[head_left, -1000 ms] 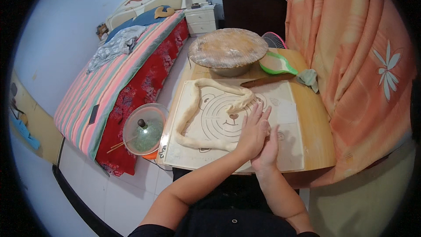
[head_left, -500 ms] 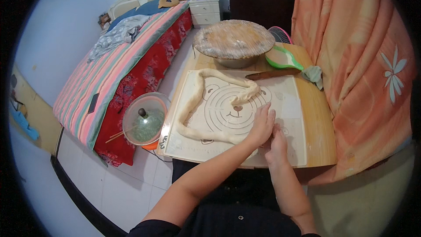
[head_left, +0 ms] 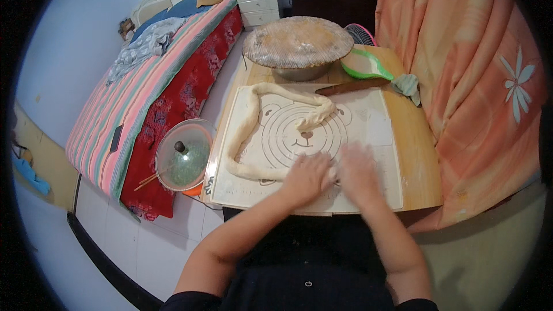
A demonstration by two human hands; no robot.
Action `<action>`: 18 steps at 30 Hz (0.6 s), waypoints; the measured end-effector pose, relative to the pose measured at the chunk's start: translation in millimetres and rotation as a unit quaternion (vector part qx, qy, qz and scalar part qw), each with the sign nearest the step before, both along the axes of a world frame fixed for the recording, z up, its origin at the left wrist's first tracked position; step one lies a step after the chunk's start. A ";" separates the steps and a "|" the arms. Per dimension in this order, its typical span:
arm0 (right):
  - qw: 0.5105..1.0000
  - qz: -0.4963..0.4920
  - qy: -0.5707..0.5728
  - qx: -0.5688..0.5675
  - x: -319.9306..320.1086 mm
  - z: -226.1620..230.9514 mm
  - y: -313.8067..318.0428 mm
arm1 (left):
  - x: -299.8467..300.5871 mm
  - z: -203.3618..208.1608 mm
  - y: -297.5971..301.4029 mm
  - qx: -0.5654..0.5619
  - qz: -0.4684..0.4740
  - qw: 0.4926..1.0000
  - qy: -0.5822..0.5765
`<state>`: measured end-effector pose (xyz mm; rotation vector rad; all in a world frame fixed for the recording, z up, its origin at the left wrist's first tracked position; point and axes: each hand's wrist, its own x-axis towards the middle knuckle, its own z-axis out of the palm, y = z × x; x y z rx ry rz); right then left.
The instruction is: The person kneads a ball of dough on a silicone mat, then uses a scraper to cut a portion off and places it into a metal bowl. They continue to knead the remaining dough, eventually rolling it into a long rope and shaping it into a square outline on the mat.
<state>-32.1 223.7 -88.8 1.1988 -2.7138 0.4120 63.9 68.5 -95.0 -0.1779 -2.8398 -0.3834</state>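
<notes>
A long rope of pale dough [head_left: 247, 121] lies bent round the left, far and near parts of a cream mat [head_left: 368, 101] printed with a bear face and rings. Its far end curls back toward the bear's nose. My left hand [head_left: 308, 179] rests flat over the near end of the rope, fingers stretched forward. Beside it, my right hand [head_left: 358, 173] is smeared by motion, low over the mat; its fingers are unclear. A little dough shows between the two hands, and the rest there is hidden beneath them.
Behind the mat stand a metal basin [head_left: 302, 73] under a floury round cover [head_left: 296, 43], a green scoop [head_left: 368, 66], a brown wooden tool [head_left: 351, 86] and a cloth [head_left: 407, 87]. A glass-lidded pot [head_left: 184, 155] sits left of the table. An orange curtain [head_left: 455, 80] hangs at right.
My hands were together at the right of the mat, palms facing. Now they are apart, the left lower and further left on the dough. The view has shifted slightly.
</notes>
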 end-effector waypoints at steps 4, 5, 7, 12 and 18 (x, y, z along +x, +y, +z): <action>0.989 0.078 -0.103 0.074 83.2 11.9 36.1 | 71.1 11.2 11.9 0.010 -0.043 0.997 -0.067; 0.987 0.080 -0.120 0.071 92.5 12.0 41.6 | 79.8 11.1 11.9 0.019 -0.050 0.996 -0.077; 0.993 0.061 -0.055 0.090 69.9 4.6 22.2 | 54.8 1.1 5.5 -0.040 0.005 0.998 -0.054; 0.994 -0.101 0.036 0.026 3.1 -2.2 -35.3 | -14.9 5.1 -33.0 -0.088 0.213 0.972 0.044; 0.995 0.098 0.006 -0.005 12.3 3.9 -14.9 | 44.4 3.4 -81.1 -0.015 0.061 0.998 -0.031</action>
